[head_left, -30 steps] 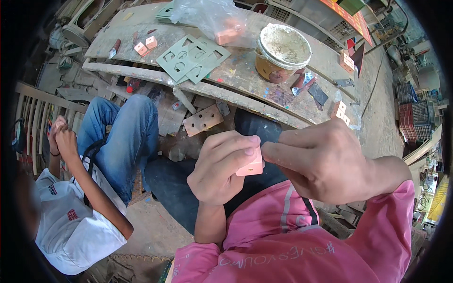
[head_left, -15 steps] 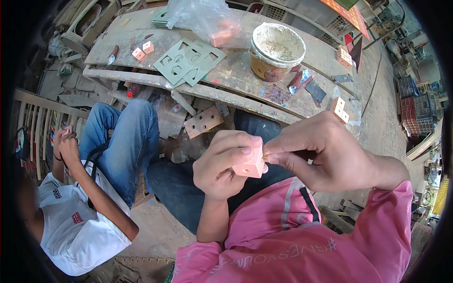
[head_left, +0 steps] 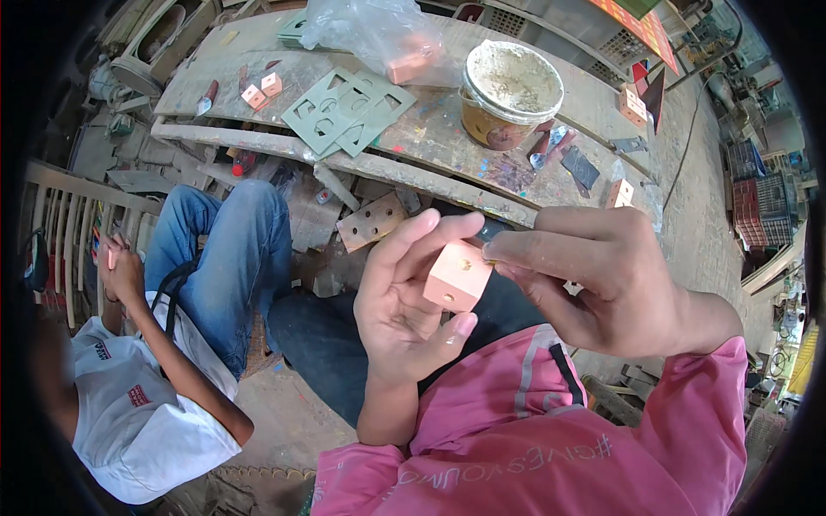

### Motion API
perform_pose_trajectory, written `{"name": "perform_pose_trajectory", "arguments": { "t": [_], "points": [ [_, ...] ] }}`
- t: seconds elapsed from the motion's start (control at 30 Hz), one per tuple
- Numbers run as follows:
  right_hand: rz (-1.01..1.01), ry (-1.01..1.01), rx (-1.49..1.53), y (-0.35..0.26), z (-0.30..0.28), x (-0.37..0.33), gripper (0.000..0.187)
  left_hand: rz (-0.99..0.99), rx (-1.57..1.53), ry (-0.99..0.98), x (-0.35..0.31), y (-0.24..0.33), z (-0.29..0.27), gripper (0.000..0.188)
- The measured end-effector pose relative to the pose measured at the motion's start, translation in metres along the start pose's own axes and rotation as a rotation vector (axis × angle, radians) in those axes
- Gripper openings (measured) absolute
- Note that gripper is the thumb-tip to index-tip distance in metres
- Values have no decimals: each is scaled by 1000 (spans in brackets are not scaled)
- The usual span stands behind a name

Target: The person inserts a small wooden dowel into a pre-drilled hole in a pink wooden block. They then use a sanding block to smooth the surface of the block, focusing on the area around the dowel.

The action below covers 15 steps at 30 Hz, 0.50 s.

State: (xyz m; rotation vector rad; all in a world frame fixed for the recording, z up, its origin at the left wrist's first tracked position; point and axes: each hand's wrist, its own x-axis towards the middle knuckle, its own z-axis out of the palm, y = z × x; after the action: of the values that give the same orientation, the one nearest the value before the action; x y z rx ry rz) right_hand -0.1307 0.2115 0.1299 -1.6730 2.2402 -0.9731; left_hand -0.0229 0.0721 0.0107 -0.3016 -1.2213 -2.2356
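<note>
In front of my chest a small pinkish wooden block [head_left: 447, 288] with round holes is tilted so two faces show; the hole in its upper face looks filled with something yellowish. My left hand [head_left: 391, 314] cradles it loosely, fingers raised behind and above it, thumb below. My right hand [head_left: 594, 275] is closed in a pinch at the block's right corner, its fingertips touching or nearly touching it. Something tiny and yellowish shows at those fingertips, too small to name.
A worn workbench [head_left: 447, 176] holds a filler bucket [head_left: 508, 95], green templates [head_left: 348, 112], a plastic bag [head_left: 366, 34], putty knives [head_left: 551, 146], dark sandpaper [head_left: 580, 168] and more blocks [head_left: 632, 107]. At left sits another person [head_left: 163, 404]; a holed board [head_left: 372, 222] lies below the bench.
My left fingers have loosened and spread from around the block. The block has turned, bringing a holed face upward. My right fingertips have shifted slightly up to its corner.
</note>
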Motion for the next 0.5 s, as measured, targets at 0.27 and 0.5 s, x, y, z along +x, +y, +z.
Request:
{"name": "perform_pose_trajectory", "arguments": {
  "t": [0.27, 0.5],
  "points": [
    [-91, 31, -66, 0, 1, -1, 28, 7, -72, -44, 0, -5, -5, 54],
    [-81, 2, -11, -3, 1, -4, 26, -123, -154, 134, 2, 10, 9, 51]
  ]
}}
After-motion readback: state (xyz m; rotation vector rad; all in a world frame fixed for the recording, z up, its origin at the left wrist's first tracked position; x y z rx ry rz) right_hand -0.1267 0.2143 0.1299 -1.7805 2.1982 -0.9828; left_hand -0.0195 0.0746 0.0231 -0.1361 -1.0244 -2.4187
